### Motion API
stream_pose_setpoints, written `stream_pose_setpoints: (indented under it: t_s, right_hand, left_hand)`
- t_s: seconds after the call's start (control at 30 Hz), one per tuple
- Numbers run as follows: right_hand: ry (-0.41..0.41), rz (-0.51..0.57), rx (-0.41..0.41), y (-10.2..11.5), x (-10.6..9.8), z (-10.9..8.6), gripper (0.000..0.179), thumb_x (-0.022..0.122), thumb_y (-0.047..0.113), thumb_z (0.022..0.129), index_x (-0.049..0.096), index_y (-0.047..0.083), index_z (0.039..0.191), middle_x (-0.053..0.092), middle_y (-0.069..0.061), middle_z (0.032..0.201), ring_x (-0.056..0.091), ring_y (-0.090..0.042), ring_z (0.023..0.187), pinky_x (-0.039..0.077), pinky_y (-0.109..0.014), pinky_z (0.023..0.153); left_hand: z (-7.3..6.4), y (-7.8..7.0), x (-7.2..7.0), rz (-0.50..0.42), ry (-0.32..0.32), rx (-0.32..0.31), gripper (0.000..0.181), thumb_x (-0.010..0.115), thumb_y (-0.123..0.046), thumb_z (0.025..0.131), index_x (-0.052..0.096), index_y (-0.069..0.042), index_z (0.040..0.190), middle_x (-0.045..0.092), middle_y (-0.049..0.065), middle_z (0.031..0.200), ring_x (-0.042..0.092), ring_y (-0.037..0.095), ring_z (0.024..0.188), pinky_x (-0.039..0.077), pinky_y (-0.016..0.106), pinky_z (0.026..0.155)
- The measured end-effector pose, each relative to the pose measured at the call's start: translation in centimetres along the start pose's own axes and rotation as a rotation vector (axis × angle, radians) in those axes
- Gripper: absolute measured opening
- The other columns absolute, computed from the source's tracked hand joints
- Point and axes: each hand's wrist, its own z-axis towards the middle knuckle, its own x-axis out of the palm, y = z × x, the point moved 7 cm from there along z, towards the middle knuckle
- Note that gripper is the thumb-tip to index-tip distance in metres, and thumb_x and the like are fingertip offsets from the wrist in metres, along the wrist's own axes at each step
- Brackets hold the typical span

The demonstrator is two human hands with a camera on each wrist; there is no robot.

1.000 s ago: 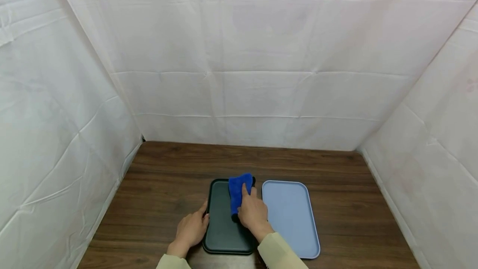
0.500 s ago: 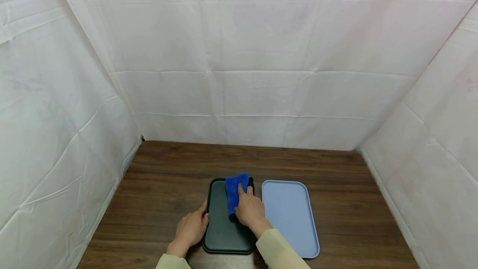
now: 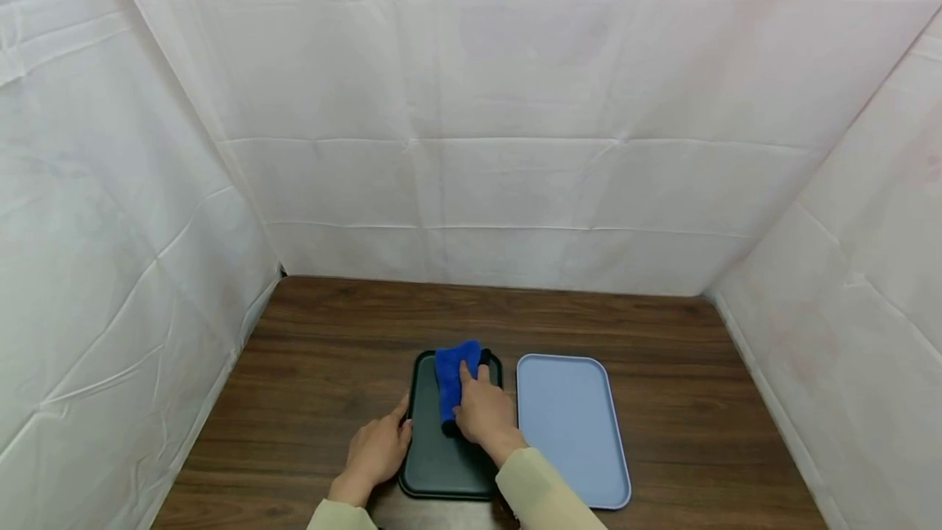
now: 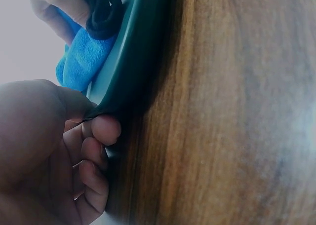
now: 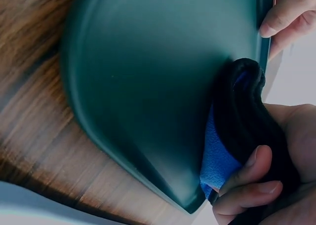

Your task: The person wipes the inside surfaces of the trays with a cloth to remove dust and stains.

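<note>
A dark green rectangular tray (image 3: 441, 464) lies on the wooden table. My left hand (image 3: 377, 450) holds its left rim; in the left wrist view the thumb is on the rim and the fingers (image 4: 106, 131) curl against the outer side. On the tray's upper part, my right hand (image 3: 487, 411) grips a folded blue cloth (image 3: 447, 383) with black edging, its index finger stretched along the top. The right wrist view shows fingers (image 5: 249, 190) curled around the cloth (image 5: 237, 106), which sits against the tray surface (image 5: 138, 62). The palm side of the cloth is partly hidden.
A light blue tray (image 3: 570, 424) lies just right of the green one, with a narrow gap between them. The right forearm sleeve (image 3: 545, 485) covers part of its lower left edge. White sheets (image 3: 515, 186) hang behind and at both sides of the brown table (image 3: 331, 350).
My right hand has slid the blue cloth a little leftward across the upper part of the green tray. The left hand and both trays stay in place.
</note>
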Motion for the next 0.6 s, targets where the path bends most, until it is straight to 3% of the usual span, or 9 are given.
stream_pose_setpoints:
  t_s: [0.17, 0.3, 0.43, 0.6]
  right_hand:
    - [-0.007, 0.011, -0.017, 0.4, 0.1, 0.0, 0.078, 0.078, 0.031, 0.094, 0.041, 0.016, 0.161, 0.045, -0.025, 0.153, 0.056, -0.023, 0.056, 0.054, -0.043, 0.057]
    - [-0.025, 0.007, -0.043, 0.7, 0.0, 0.1, 0.078, 0.08, 0.032, 0.092, 0.043, 0.018, 0.159, 0.046, -0.027, 0.15, 0.058, -0.024, 0.056, 0.054, -0.043, 0.057]
    - [-0.025, -0.009, -0.066, 0.9, 0.0, 0.1, 0.077, 0.08, 0.034, 0.092, 0.043, 0.028, 0.159, 0.047, -0.029, 0.148, 0.058, -0.023, 0.055, 0.053, -0.041, 0.054]
    - [-0.026, -0.031, -0.105, 1.5, 0.1, -0.1, 0.073, 0.079, 0.034, 0.093, 0.045, 0.037, 0.157, 0.047, -0.032, 0.146, 0.053, -0.019, 0.049, 0.047, -0.035, 0.047]
  left_hand:
    - [-0.1, -0.1, 0.1, 0.0, 0.003, -0.007, 0.054, 0.057, -0.029, 0.106, 0.047, -0.016, 0.157, 0.062, 0.006, 0.068, 0.064, 0.024, 0.068, 0.052, 0.047, 0.068]
    - [0.0, -0.3, 0.1, 0.001, -0.001, -0.008, 0.054, 0.057, -0.03, 0.106, 0.048, -0.017, 0.157, 0.071, 0.012, 0.08, 0.068, 0.027, 0.073, 0.053, 0.049, 0.071]
    - [0.1, -0.4, 0.1, 0.004, -0.007, -0.006, 0.053, 0.059, -0.029, 0.105, 0.049, -0.016, 0.156, 0.076, 0.015, 0.092, 0.07, 0.028, 0.077, 0.054, 0.051, 0.074]
    - [0.1, -0.4, 0.1, 0.006, -0.005, -0.004, 0.053, 0.059, -0.029, 0.105, 0.05, -0.015, 0.155, 0.074, 0.012, 0.085, 0.067, 0.024, 0.073, 0.054, 0.05, 0.072]
